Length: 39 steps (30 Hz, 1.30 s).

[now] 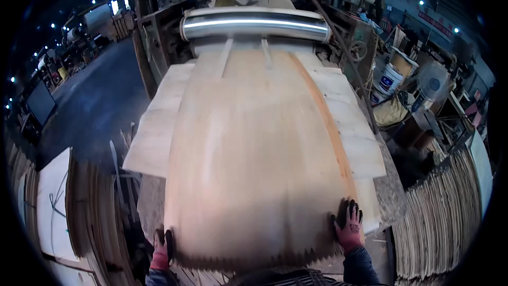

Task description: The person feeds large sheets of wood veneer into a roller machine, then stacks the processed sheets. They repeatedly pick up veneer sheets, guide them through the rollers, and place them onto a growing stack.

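Note:
A wide, pale wood veneer sheet (254,148) stretches from just in front of me up to a shiny metal roller (256,25). Its near edge is jagged, and an orange-brown strip runs along its right side. My right hand (349,228), in a pink glove with black fingertips, lies on the sheet's near right corner, fingers spread and open. At the near left corner, my left hand (162,249) rests against the side edge in a matching glove. Its thumb and fingers are apart and point forward. The sheet is somewhat blurred.
More pale veneer (153,132) lies beneath the sheet on both sides. The roller sits in a rusty machine frame (151,47). Veneer stacks stand at left (92,217) and right (436,220). Buckets (390,78) and a fan (433,85) are at far right.

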Available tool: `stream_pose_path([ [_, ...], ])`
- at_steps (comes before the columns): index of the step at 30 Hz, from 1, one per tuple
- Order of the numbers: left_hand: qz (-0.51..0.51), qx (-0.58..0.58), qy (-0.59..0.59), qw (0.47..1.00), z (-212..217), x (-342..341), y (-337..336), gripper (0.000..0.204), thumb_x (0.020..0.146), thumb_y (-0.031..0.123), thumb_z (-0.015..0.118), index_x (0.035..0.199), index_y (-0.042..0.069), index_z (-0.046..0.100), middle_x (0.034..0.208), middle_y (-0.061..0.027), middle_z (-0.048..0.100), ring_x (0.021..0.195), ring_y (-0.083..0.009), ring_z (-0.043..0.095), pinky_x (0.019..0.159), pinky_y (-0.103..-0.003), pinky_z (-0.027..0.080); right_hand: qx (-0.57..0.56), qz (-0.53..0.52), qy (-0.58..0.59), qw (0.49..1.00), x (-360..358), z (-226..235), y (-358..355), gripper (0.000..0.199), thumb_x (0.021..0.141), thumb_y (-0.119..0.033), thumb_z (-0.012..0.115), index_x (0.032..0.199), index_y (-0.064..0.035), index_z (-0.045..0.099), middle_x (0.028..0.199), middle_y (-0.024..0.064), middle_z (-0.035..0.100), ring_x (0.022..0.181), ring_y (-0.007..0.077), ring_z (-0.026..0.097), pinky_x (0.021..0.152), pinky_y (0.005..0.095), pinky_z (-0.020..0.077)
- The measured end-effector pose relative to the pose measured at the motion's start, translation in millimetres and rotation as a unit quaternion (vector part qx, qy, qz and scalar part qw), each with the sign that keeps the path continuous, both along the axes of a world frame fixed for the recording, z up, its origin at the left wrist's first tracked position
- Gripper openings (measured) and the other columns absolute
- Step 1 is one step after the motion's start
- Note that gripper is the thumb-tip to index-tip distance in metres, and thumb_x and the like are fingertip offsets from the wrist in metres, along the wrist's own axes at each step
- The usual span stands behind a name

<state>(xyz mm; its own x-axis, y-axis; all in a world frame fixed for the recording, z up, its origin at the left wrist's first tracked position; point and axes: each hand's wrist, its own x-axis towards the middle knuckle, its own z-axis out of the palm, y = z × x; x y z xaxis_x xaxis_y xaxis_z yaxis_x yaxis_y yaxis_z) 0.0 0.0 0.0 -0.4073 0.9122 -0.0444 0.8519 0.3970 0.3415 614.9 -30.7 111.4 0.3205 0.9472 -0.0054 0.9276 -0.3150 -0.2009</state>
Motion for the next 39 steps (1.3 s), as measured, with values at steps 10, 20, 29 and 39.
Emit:
stream_pose_path([
  [10,0.060,0.034,0.021,0.997,28,78,-32,0.068,0.076,0.046,0.051,0.125,0.002,0.032,0.112,-0.0237,0.047,0.100,-0.0377,0.048,0.084,-0.043,0.039,0.074,-0.159,0.123,0.977,50,-42,-51,0.070,0.076,-0.045,0.052,0.129,-0.0063,0.028,0.129,0.0190,0.032,0.117,0.0356,0.033,0.097,0.0414,0.0267],
  [20,0.027,0.078,-0.315,0.946,-22,9,-23,0.032,0.084,0.025,0.050,0.106,0.001,0.049,0.093,-0.0108,0.058,0.083,-0.0188,0.055,0.069,-0.029,0.044,0.091,-0.122,0.209,0.966,73,-49,-62,0.070,0.072,-0.044,0.059,0.125,-0.0039,0.036,0.121,0.0216,0.043,0.112,0.0322,0.041,0.092,0.0353,0.0353],
  [29,0.054,0.146,-0.041,0.987,85,71,-49,0.041,0.077,0.031,0.051,0.111,0.007,0.050,0.098,-0.0189,0.057,0.093,-0.0328,0.054,0.079,-0.040,0.043,0.124,-0.035,0.320,0.938,65,5,-102,0.064,0.074,-0.038,0.060,0.123,-0.0036,0.038,0.116,0.0187,0.048,0.107,0.0316,0.047,0.088,0.0366,0.0388],
  [39,0.130,0.136,0.027,0.982,54,87,-59,0.048,0.075,0.038,0.055,0.102,-0.001,0.053,0.096,-0.0218,0.057,0.092,-0.0340,0.054,0.080,-0.040,0.042,0.062,0.032,0.203,0.977,45,5,-118,0.073,0.070,-0.034,0.062,0.129,-0.0063,0.030,0.129,0.0280,0.025,0.116,0.0415,0.031,0.095,0.0430,0.0298],
])
